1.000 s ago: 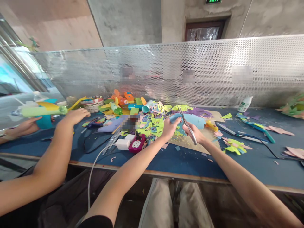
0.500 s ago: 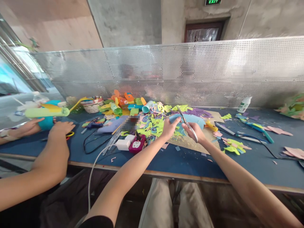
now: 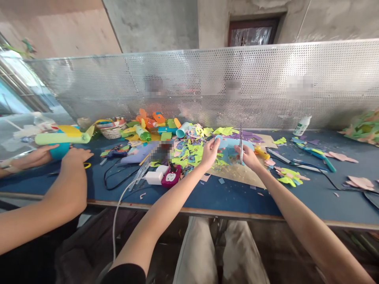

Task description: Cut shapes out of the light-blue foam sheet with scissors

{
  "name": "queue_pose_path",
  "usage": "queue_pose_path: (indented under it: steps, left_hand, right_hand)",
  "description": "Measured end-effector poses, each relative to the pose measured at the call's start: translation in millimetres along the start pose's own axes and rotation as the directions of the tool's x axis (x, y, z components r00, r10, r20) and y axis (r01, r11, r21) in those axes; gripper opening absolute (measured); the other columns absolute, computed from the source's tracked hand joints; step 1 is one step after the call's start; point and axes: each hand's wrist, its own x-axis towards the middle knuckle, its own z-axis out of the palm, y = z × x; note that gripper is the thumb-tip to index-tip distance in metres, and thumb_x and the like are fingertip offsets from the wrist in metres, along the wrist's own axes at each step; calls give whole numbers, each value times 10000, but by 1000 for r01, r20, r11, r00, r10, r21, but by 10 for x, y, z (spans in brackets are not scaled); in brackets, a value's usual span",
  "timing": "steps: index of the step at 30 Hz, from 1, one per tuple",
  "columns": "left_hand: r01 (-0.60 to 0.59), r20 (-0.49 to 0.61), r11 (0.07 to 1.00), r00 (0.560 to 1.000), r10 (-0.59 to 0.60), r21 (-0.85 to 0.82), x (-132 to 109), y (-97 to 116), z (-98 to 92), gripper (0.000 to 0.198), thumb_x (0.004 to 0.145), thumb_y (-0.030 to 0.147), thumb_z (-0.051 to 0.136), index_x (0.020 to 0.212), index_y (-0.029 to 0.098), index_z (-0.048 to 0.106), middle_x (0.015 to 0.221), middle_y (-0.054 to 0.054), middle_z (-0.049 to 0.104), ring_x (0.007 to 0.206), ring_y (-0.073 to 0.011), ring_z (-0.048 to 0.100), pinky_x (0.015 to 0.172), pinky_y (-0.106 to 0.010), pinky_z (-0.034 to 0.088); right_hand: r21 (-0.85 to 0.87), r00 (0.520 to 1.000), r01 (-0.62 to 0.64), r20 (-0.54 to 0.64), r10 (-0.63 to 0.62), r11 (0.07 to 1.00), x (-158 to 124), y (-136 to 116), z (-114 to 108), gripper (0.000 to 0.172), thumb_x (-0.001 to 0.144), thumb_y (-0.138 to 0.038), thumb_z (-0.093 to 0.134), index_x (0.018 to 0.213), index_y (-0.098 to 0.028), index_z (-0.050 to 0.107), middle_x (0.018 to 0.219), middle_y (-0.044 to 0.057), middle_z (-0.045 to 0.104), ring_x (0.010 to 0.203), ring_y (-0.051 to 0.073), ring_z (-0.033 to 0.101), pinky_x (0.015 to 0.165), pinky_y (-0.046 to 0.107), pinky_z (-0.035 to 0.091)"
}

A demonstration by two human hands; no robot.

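Observation:
My left hand pinches the left end of a light blue sheet, which looks like paper or thin foam. In my right hand is a pair of scissors, its blades pointing up and away from me at the sheet's right part. Whether the blades are touching the sheet is hard to tell. Below both hands lies a brown board with small scraps on it. Yellow-green cut pieces are heaped just left of my left hand, and a yellow-handled tool lies right of the scissors.
A magenta power adapter with white plugs and a cable sits left of my forearm. A glue bottle stands near the perforated metal screen. On the left, a co-worker's hands are by a green paper-wrapped bottle.
The scissors have swung from pointing up-left to nearly straight away from me, and my right hand has shifted slightly right. My left hand still grips the sheet. The camera view has tilted slightly down.

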Motion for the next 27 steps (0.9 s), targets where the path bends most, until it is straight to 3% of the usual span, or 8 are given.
queue_pose_path:
  steps: [2,4,8,11,15,18,27]
  left_hand:
    - [55,-20,998,998,-56,-43,12,-37,-5,480,867,642,512,1020,202,628,715,-33,675,661,-201,694,566,-307,548]
    - [73,-65,993,995,-79,-91,35,-83,-8,467,871,643,505,996,201,587,645,-10,626,618,-188,689,565,-301,555]
    - [-2,-153,972,988,-35,-236,103,-156,-11,390,882,578,542,981,202,513,893,-39,651,841,-184,720,747,-315,589]
    - [-34,-138,957,990,-6,-289,121,-168,-21,371,868,541,585,1000,203,510,1013,-58,643,943,-192,704,825,-344,584]
    - [16,-90,965,995,-41,-262,78,-141,-28,392,842,564,610,943,199,509,840,-36,628,817,-209,720,739,-346,597]
    - [33,-112,972,992,-61,-232,52,-119,-24,405,832,580,615,935,205,503,751,-22,616,739,-215,719,671,-340,593]
    - [-23,-119,973,993,-5,-228,86,-69,-38,395,777,483,714,977,164,596,901,-77,689,789,-188,713,771,-333,587]
  right_hand:
    - [-131,1000,16,21,-13,991,-17,-17,-4,361,831,-545,563,770,-190,593,702,51,653,619,195,559,568,295,378]
    - [-264,998,57,36,-49,963,-30,-35,11,361,812,-539,601,696,-200,560,642,36,624,581,179,519,560,295,333]
    - [-403,991,120,103,-85,907,-46,-43,67,431,830,-566,572,594,-218,480,530,0,531,499,147,439,530,294,251]
    - [-433,991,113,117,-69,894,-52,-32,88,439,854,-564,539,589,-218,484,516,-1,523,483,142,424,527,290,235]
    - [-439,994,88,97,-50,894,-51,-18,76,437,856,-558,536,590,-217,472,521,-4,511,494,138,413,529,287,236]
    - [-409,996,74,72,-48,909,-39,-2,62,404,859,-547,529,633,-214,491,571,3,545,529,145,434,542,283,263]
    - [-325,997,80,12,-80,942,-45,20,104,366,821,-561,560,719,-210,545,652,28,618,595,184,516,581,291,361]
